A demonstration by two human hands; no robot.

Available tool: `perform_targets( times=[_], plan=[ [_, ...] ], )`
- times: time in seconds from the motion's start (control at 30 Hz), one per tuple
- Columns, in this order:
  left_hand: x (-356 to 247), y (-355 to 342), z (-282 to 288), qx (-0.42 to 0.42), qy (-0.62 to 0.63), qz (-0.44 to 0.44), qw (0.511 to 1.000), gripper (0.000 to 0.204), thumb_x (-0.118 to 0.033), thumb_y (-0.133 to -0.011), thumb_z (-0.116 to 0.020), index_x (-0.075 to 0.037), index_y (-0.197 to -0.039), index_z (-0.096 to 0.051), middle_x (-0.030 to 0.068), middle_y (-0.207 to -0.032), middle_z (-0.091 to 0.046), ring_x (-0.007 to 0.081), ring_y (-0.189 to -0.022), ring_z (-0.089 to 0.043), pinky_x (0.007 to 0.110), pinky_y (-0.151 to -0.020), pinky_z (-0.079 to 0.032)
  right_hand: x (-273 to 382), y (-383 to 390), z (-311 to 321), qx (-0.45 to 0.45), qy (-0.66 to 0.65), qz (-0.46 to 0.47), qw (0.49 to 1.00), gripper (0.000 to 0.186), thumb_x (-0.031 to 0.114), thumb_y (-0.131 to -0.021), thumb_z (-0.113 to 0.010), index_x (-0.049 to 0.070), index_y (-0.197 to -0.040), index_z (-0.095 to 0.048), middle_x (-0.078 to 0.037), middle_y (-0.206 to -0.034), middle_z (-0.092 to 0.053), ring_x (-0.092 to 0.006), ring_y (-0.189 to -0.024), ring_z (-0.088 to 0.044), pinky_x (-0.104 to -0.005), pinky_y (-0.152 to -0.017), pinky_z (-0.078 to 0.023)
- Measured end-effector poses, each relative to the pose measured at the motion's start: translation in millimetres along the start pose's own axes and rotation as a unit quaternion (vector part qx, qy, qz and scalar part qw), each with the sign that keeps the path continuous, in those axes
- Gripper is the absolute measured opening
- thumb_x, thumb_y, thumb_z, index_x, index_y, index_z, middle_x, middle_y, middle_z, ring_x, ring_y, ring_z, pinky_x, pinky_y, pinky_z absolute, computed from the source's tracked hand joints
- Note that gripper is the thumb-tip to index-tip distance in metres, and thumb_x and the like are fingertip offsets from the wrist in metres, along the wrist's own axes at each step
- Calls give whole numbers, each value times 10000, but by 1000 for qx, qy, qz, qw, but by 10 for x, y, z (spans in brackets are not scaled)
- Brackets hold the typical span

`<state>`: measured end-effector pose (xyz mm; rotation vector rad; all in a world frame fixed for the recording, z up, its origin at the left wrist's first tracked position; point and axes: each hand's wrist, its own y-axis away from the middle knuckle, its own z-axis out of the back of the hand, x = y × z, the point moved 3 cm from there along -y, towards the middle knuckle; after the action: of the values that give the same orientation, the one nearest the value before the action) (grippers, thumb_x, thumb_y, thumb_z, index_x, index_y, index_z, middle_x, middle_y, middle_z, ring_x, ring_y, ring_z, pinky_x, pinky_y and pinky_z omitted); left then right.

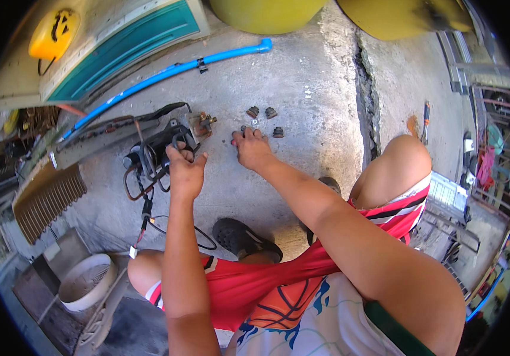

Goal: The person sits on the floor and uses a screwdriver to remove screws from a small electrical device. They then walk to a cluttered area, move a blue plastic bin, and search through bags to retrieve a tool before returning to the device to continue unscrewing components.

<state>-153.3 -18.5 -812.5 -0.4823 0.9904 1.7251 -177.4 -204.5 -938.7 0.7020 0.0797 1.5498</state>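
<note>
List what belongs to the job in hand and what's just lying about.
Likely the job:
- black unit with bent tubes, at the left hand
- three small dark pieces, near the right hand

Apparently lying about:
- blue pipe
- white round tub

grey concrete floor [311,68] | jagged dark crack [366,89] | bright light beside it | teal panel [127,50] upper left

No lettering can be read; black marks [63,22] on the yellow jug [47,41] and white ones [308,92] on the floor [302,65] are illegible.
</note>
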Motion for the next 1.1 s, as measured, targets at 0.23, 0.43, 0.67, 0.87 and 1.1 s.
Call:
perform_targets(
  times=[0.23,0.43,0.67,0.87,1.1],
  plan=[
    [-60,28,5,2,30,17,999,487,-16,-849,-769,2,-1176,-409,-29,-754,-404,94,-680,-399,276,-616,-383,-211,-177,-80,-59,-300,-75,949,324,197,-869,-674,138,-1185,-635,-213,-1136,-647,-389,-978,-673,-425,-869,-543],
    [-141,90,41,-11,33,20,999,459,-25,-844,-776,-6,-1129,-417,-29,-754,-419,88,-681,-406,276,-606,-386,-92,-598,-5,53,-619,-105,777,131,189,-902,-663,111,-1000,-698,-12,-764,-588,-144,-658,-573,-315,-572,-469],
    [-101,137,70,-8,31,18,999,447,-62,-832,-782,1,-1113,-439,-8,-796,-445,109,-709,-442,283,-642,-427,-135,-904,48,-17,-557,-77,827,201,265,-965,-684,65,-957,-705,-38,-760,-622,-150,-706,-562,-339,-643,-467],
    [-104,190,87,-18,24,8,1000,508,-87,-821,-790,33,-1173,-443,22,-815,-488,142,-735,-499,300,-670,-459,-206,-1008,114,71,-451,17,890,227,272,-982,-668,78,-1097,-694,-102,-934,-705,-196,-834,-622,-359,-767,-516],
    [-5,215,52,-4,16,21,1000,638,-147,-822,-806,49,-1275,-403,87,-866,-533,244,-816,-584,373,-773,-495,-175,-1036,516,139,-79,227,961,323,279,-1024,-580,178,-1330,-570,-184,-1192,-631,-377,-1140,-627,-467,-975,-496]
  ],
)
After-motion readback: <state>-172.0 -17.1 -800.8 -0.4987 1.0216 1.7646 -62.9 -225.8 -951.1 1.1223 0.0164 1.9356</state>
